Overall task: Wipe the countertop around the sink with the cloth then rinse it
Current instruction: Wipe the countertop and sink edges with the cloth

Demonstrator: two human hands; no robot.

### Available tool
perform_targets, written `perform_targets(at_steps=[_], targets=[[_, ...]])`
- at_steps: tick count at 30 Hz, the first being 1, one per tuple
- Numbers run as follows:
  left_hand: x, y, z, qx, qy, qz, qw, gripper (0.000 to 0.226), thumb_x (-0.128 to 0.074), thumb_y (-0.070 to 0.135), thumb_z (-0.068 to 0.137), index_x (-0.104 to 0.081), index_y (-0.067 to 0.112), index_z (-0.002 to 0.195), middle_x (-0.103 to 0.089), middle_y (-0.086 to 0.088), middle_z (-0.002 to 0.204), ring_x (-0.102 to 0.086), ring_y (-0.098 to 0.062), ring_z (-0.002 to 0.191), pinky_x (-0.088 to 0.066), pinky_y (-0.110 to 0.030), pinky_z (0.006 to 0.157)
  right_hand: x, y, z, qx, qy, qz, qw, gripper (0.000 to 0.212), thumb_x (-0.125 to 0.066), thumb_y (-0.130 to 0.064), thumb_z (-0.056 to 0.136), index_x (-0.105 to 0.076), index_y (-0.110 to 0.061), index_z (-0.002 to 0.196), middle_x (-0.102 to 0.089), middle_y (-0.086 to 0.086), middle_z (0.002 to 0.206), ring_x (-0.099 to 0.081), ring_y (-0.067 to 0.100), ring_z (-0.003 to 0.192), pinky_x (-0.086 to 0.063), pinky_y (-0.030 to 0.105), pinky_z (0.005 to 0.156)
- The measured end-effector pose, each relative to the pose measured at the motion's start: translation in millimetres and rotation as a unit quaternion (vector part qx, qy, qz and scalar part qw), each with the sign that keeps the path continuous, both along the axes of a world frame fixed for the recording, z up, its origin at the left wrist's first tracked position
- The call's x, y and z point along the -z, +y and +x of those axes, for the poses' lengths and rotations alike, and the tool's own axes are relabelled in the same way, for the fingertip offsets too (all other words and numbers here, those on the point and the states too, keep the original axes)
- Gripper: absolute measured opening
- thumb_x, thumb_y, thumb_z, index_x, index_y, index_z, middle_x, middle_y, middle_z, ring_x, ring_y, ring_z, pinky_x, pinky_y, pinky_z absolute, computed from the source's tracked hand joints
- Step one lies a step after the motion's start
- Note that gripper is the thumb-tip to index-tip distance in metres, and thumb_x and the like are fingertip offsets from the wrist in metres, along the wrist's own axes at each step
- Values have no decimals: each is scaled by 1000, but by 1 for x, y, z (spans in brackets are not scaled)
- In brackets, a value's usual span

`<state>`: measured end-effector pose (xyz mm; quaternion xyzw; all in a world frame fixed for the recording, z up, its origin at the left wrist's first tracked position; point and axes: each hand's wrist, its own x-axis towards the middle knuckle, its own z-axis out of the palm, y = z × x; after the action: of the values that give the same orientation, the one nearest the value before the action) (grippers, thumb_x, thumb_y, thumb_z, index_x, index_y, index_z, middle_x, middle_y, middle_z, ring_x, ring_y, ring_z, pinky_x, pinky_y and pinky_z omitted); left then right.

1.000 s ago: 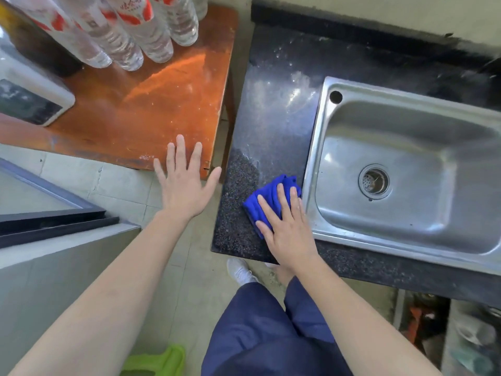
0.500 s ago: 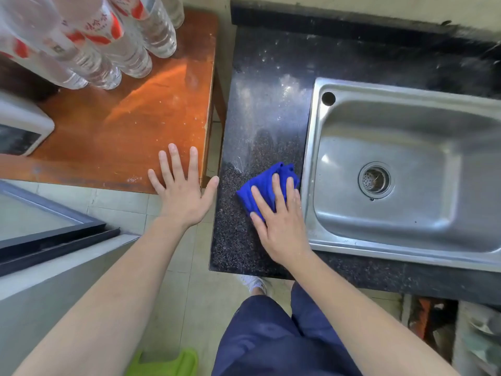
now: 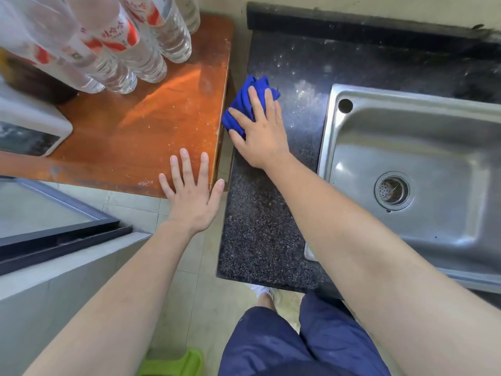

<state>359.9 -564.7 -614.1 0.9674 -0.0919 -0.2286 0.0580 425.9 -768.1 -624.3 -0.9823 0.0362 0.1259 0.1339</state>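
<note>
Both my hands are in shot at the worktop. My right hand lies on the blue cloth, fingers straight and spread. It presses the cloth flat on the dark stone rather than clutching it, so nothing is gripped. The cloth sits bunched at the worktop's left edge, toward the far left corner, its left side just over the edge, beside the wooden table. It lies apart from the steel sink, whose drain shows in the basin. White specks mark the stone between cloth and sink. My left hand is also spread wide, fingers fanned and holding nothing, over the table's near right corner; I cannot tell whether it touches the wood. Clear bottles with red labels stand toward the table's far edge, and a white appliance sits at its left edge.
</note>
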Motion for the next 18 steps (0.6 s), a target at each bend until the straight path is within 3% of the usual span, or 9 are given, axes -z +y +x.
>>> perform_targets(at_steps=[6,10,14,18], targets=[[-2,0,2,-10,16,-14,1000,69,-5,62,95,8,37,157,25,-3,164,26,-25,149,14,-60,116,-1,23,-110,16,-36,39,998,55,-36,-52,103,-35,-34,155,-11,12,168,-1,40,154,-3,50,125],[-5,-1,4,-7,0,-22,1000,74,-18,63,94,-2,30,159,15,-10,166,18,-29,151,9,-62,117,-1,-7,-178,-8,-18,36,999,56,-40,-55,101,-38,-35,153,-14,9,167,-5,36,155,-10,50,125],[-10,-25,37,24,-61,-47,997,76,-30,62,95,-7,27,158,6,-17,165,8,-33,152,4,-63,117,1,-39,-131,-18,-21,9,1000,58,-36,-59,100,-35,-38,154,-15,10,167,-6,38,154,-10,51,124],[-10,-54,91,19,-13,-39,999,95,-31,78,89,11,27,157,23,-12,163,21,-30,151,8,-66,116,-1,-61,-28,31,1,-20,999,61,-29,-59,102,-25,-36,158,-6,14,168,0,43,153,-7,52,124]])
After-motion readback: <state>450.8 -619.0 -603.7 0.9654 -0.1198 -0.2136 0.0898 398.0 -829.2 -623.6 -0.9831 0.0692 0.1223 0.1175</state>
